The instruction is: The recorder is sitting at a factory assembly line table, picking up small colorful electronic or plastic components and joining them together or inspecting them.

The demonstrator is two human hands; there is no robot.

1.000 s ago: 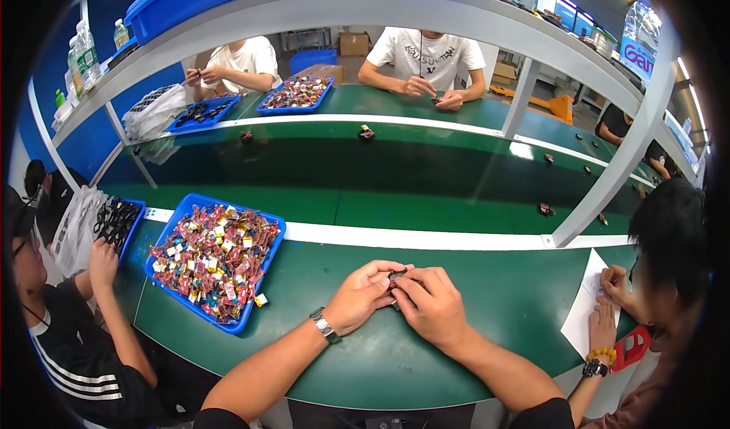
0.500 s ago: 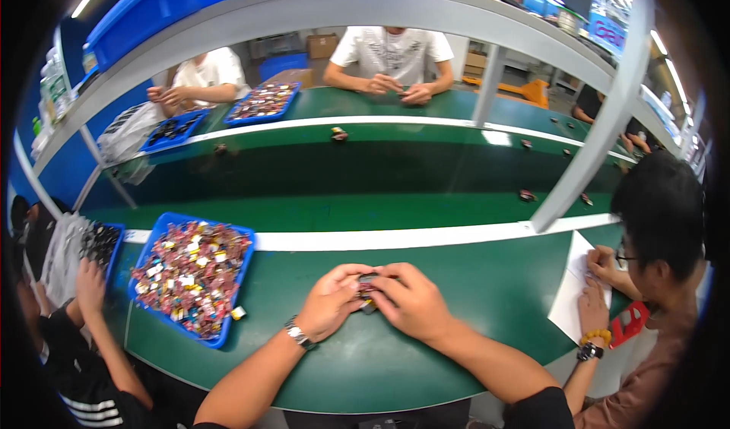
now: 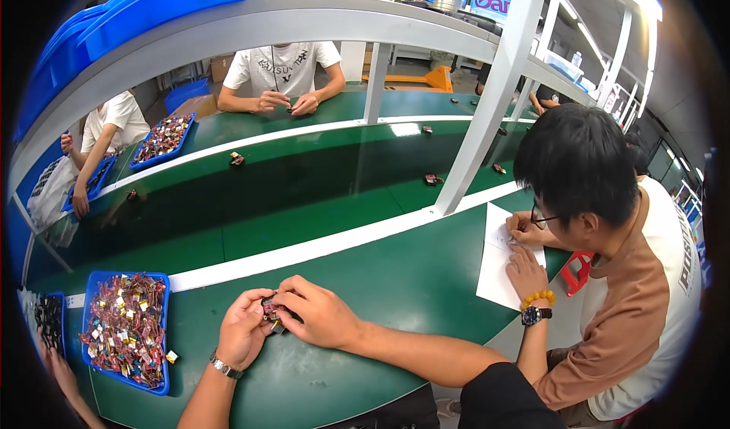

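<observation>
Green matting covers the long workbench at which I sit, its near strip divided from the darker middle belt by a white stripe.

Nearest to me, my left hand, with a metal-link watch at the wrist, and my right hand meet just above the matting. Both sets of fingers are closed around a small dark component with reddish and metallic parts, which is pinched between the fingertips of the two hands and mostly hidden by them.

To my left, near that hand, a shallow blue plastic tray rests on the matting, filled with many small red, brown and yellow pieces. One loose piece lies just beside its right wall. A second blue tray of dark parts sits further left, partly cut off at the edge, with another person's hand by it.

To my right, a person in a brown and white shirt leans over a white sheet of paper, one hand on it.

Further off, small dark parts lie scattered on the middle belt. Beyond it, a person in a white printed shirt works with both hands, and another blue tray of mixed pieces stands near a further person on the far left.
</observation>
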